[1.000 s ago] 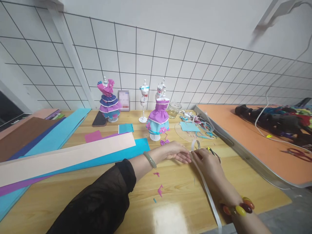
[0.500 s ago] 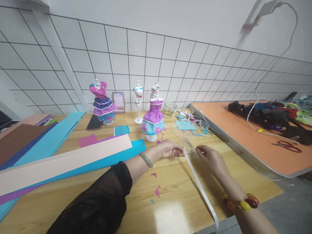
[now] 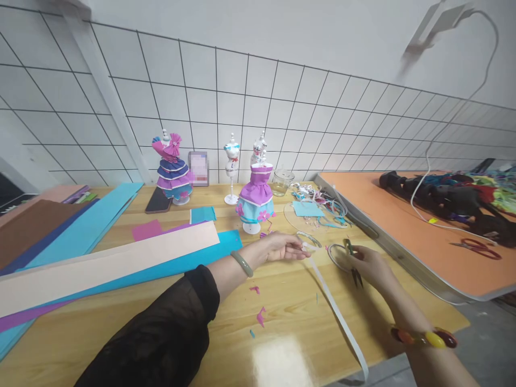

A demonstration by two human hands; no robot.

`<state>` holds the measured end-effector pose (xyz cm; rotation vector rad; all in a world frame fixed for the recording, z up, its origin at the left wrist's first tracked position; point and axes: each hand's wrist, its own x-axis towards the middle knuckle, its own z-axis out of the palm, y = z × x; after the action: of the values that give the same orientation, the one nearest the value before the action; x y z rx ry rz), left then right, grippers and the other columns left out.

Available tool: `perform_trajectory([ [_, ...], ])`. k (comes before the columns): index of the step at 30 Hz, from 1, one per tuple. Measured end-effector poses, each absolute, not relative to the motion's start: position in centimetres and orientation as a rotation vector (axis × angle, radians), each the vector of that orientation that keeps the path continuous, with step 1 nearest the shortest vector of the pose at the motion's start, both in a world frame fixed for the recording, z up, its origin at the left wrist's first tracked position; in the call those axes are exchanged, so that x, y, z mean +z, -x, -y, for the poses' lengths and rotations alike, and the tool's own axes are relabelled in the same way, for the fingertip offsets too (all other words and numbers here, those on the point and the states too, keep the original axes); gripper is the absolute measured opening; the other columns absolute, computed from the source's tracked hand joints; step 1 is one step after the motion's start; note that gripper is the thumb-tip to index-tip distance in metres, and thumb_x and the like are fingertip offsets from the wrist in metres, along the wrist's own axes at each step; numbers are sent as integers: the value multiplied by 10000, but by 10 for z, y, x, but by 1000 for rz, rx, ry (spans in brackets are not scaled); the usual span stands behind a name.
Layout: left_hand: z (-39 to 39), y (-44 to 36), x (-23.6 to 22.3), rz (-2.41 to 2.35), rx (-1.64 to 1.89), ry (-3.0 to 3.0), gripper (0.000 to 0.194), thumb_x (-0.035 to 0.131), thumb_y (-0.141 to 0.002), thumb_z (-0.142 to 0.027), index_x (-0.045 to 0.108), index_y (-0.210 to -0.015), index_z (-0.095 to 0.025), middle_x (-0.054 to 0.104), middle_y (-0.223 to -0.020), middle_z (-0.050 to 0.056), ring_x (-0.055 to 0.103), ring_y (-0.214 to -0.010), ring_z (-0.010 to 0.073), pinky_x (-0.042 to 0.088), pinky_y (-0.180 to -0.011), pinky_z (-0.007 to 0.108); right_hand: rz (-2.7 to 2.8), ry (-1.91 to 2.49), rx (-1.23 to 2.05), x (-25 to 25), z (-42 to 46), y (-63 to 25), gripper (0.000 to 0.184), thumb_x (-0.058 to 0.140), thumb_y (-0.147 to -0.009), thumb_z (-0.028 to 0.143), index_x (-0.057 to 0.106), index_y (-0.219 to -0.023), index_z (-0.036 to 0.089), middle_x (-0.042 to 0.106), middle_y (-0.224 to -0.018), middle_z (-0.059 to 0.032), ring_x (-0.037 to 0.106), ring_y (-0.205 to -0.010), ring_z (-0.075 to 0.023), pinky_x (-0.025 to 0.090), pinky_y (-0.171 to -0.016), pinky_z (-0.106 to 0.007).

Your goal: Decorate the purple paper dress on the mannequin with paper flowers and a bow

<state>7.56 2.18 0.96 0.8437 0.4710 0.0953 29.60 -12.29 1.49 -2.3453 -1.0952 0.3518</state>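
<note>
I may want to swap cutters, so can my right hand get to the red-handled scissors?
Probably yes. The scissors lie uncovered on the orange surface, with only its raised edge to cross. But the right hand holds small snips, which would likely need putting down first.

Head camera: sole view, worn on the person's head, looking forward and down over the wooden table (image 3: 226, 344)
Left hand (image 3: 284, 248) and right hand (image 3: 368, 264): mid-frame, nearer than the dress forms
Black sleeve (image 3: 157, 328): close to the lens, lower left
White wall (image 3: 306, 32): faced beyond the table, farther off
</note>
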Motion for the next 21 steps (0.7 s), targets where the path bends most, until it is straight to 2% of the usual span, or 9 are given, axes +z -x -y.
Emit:
perform_trajectory([
  [4, -24, -77, 6, -464, 86, -913, 97, 558, -738, -172, 602, -776, -95, 683, -871, 124, 662, -783, 144, 512, -700, 228, 845, 1914, 725, 28, 123, -287, 280, 662, -660, 416, 620, -784, 169, 484, -493, 48, 466, -419, -103, 375, -432, -239],
  [7, -25, -78, 4, -460, 113, -929, 90, 549, -732, -162, 601, -774, -101, 683, -870, 115, 657, -830, 146, 509, -744, 235, 594, 1457, 839, 33, 118, -275, 259, 755, -583, 304, 587, -727, 170, 484, -523, 57, 420, -403, -63, 367, -397, -211],
  [9, -24, -78, 5, -466, 111, -923, 93, 532, -733, -162, 596, -761, -101, 683, -854, 110, 657, -832, 148, 510, -747, 238, 529, 1286, 825, 34, 113, -265, 242, 754, -578, 285, 564, -677, 172, 516, -557, 43, 434, -408, -65, 370, -379, -211],
  [15, -25, -78, 6, -468, 116, -915, 138, 517, -735, -191, 599, -787, -94, 678, -865, 113, 660, -801, 149, 506, -740, 241, 607, 1214, 818, 40, 100, -235, 255, 663, -699, 413, 594, -720, 168, 657, -817, -38, 534, -446, -90, 488, -453, -268],
  [18, -26, -79, 5, -467, 143, -891, 105, 540, -712, -181, 583, -761, -100, 674, -863, 103, 660, -819, 159, 503, -788, 271, 700, 1270, 880, 46, 97, -227, 317, 628, -729, 483, 596, -745, 169, 666, -793, -50, 570, -486, -109, 529, -536, -292],
  [21, -27, -80, 2, -461, 148, -888, 84, 547, -700, -182, 562, -728, -104, 673, -861, 107, 661, -835, 176, 497, -821, 296, 851, 1364, 886, 50, 95, -224, 331, 645, -722, 481, 607, -786, 158, 670, -821, -64, 603, -564, -128, 546, -633, -309],
])
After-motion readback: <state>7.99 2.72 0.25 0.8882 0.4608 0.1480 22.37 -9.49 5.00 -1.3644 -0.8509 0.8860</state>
